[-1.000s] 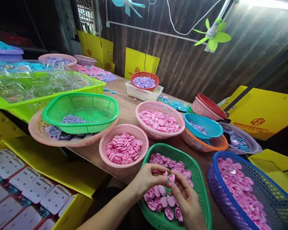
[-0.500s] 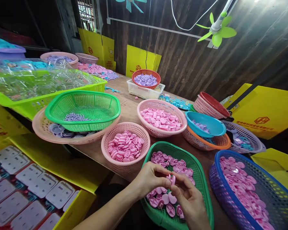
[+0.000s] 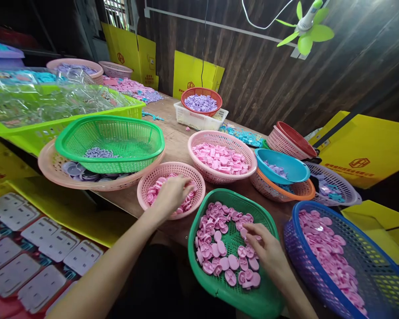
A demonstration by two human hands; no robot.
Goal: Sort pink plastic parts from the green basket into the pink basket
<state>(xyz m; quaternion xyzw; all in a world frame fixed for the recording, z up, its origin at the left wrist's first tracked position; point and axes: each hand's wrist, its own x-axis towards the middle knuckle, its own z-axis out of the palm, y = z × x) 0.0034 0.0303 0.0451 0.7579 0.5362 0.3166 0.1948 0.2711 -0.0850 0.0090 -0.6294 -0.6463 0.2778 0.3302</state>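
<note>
My left hand (image 3: 175,193) is over the small pink basket (image 3: 142,201), its fingers bent and apart above the round pink plastic pieces (image 3: 158,185) there. I make out no piece in its fingers. My right hand (image 3: 265,246) reaches over the right side of the dark green basket (image 3: 234,296), fingertips at the loose pink discs. Its fingers are spread, and nothing shows held in them. Pink discs (image 3: 232,262) lie scattered in this basket, some with their ribbed inner side up.
Right of me stands a blue basket (image 3: 294,221) full of pink discs. Behind are a larger pink basket (image 3: 194,166) of pink blocks and a light blue bowl (image 3: 297,177) on an orange one. A bright green basket (image 3: 133,166) and a yellow carton (image 3: 96,230) are leftward.
My hands, which met over the green basket around a pink piece, are now apart. The left has moved left to the small pink basket; the right has lowered to the discs.
</note>
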